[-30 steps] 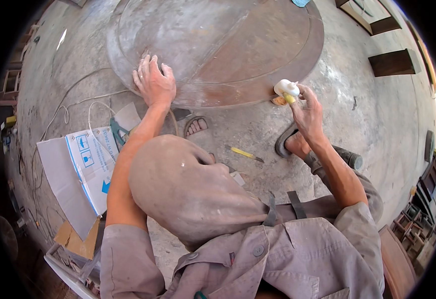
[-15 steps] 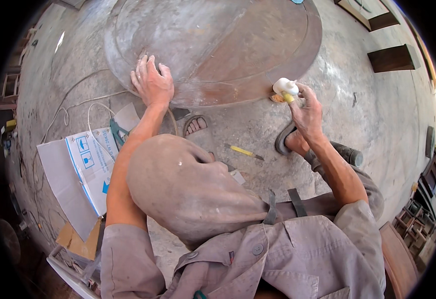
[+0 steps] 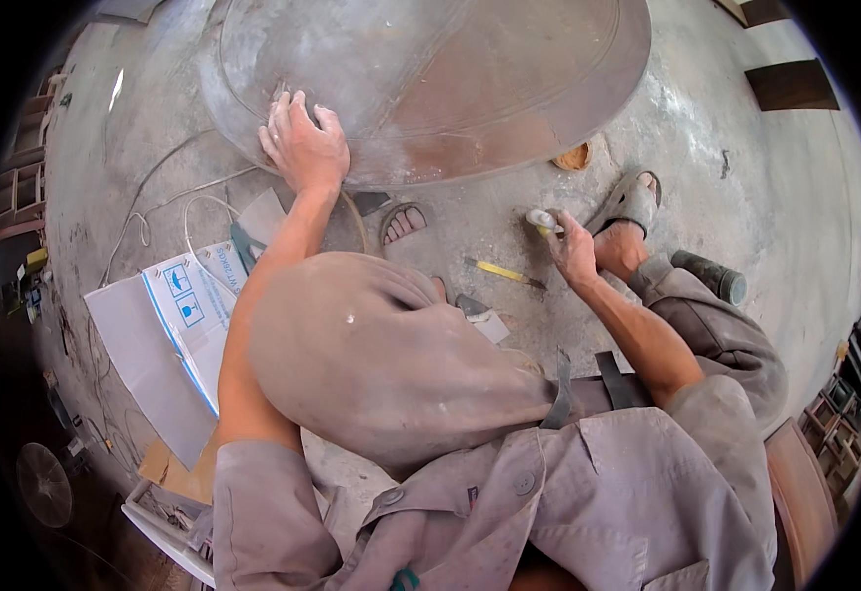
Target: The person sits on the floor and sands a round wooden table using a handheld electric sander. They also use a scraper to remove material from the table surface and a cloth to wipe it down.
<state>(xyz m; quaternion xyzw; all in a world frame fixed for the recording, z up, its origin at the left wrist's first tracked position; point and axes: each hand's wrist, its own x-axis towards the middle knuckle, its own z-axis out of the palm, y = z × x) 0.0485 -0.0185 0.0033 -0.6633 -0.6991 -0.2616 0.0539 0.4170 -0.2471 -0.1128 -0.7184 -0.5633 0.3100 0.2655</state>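
Observation:
A large round wooden tabletop (image 3: 509,108), dusty grey and brown, fills the top middle. On its near left part lies my left hand (image 3: 304,146), fingers apart and slightly bent, whitened with dust and holding nothing. My right hand (image 3: 576,251) is closed round a small white bottle (image 3: 541,219) with a yellow part, low over the floor between my feet. The fingers hide much of the bottle. Just past the tabletop's near right edge, a small bowl (image 3: 573,156) holds orange-brown material. A yellow utility knife (image 3: 505,273) lies on the floor left of my right hand.
An opened cardboard box (image 3: 169,325) and a pale cord (image 3: 145,231) lie at left. A dark cylinder (image 3: 711,278) lies right of my sandalled right foot (image 3: 632,202). A dark board (image 3: 793,86) is at upper right; a fan (image 3: 44,485) stands lower left.
My right hand has drawn back from the tabletop's edge toward me with the bottle, uncovering the bowl. My right foot shows further out. My left hand stays on the tabletop.

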